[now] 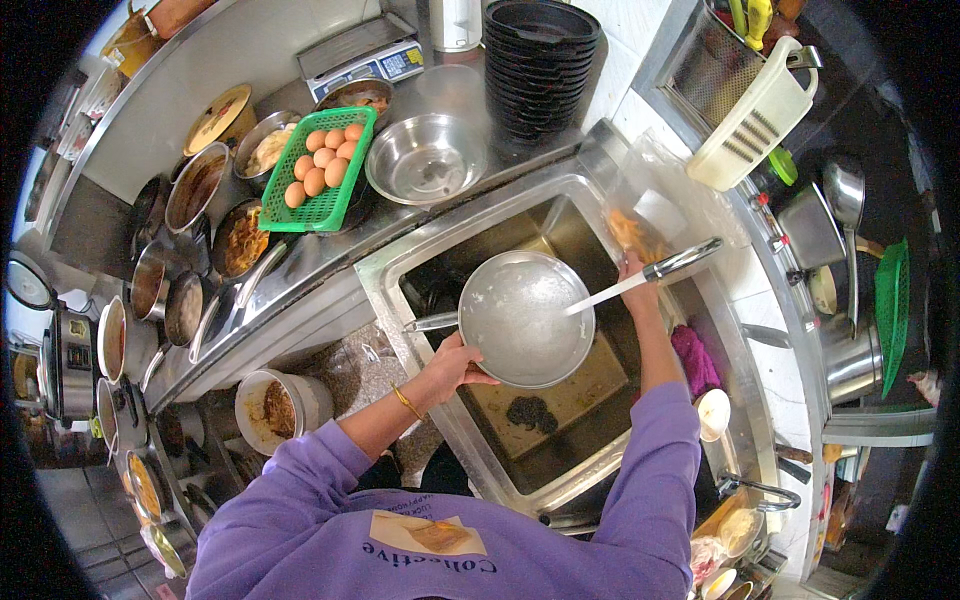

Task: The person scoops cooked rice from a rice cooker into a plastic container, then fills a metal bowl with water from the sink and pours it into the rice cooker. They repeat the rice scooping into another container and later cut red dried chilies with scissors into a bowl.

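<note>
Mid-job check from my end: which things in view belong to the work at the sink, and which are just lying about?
Likely in use:
- metal pan, held by the left hand
- sink, below the pan
- faucet, beside the right hand

Apparently lying about:
- eggs in a green basket
- black containers, stacked
- purple cloth
- white bucket

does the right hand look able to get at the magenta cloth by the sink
Probably yes: the magenta cloth lies beside the right forearm, and nothing visible blocks the right hand drawing back.
</note>
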Demonstrator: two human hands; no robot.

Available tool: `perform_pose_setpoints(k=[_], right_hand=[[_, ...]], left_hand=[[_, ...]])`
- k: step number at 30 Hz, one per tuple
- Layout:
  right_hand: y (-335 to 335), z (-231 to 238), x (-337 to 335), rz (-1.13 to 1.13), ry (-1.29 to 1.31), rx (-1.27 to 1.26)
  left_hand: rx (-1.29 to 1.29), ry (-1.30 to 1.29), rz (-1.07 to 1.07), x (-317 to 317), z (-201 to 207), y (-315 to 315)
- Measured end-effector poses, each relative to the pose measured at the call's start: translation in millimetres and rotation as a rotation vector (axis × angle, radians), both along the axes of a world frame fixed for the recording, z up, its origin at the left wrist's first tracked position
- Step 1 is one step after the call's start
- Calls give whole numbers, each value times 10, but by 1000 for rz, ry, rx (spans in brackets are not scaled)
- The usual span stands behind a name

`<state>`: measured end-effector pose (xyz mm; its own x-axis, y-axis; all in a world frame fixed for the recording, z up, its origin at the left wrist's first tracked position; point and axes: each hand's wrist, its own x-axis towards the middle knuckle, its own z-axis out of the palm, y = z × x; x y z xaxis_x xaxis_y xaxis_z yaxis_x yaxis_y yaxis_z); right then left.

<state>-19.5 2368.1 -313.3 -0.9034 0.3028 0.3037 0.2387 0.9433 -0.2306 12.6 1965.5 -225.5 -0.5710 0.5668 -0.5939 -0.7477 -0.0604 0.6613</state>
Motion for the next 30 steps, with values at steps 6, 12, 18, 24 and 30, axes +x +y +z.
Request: perform_pose_setpoints(k=[6,12,18,24,30], right_hand=[[5,2,11,-9,-26,-25],[42,-35,22,-16,-48,-166],[-63,2,-4,-106,147,-504],[-126,202,-48,-56,-116,-36],[-20,250,254,-93,79,-5]], left_hand=[[14,6,5,-3,-13,-14],[-11,-7,19,15,10,-10],[-6,-15,29,8,23,-25],[33,-5,32,18,-40,-37],[13,17,41,23,-110,-36]])
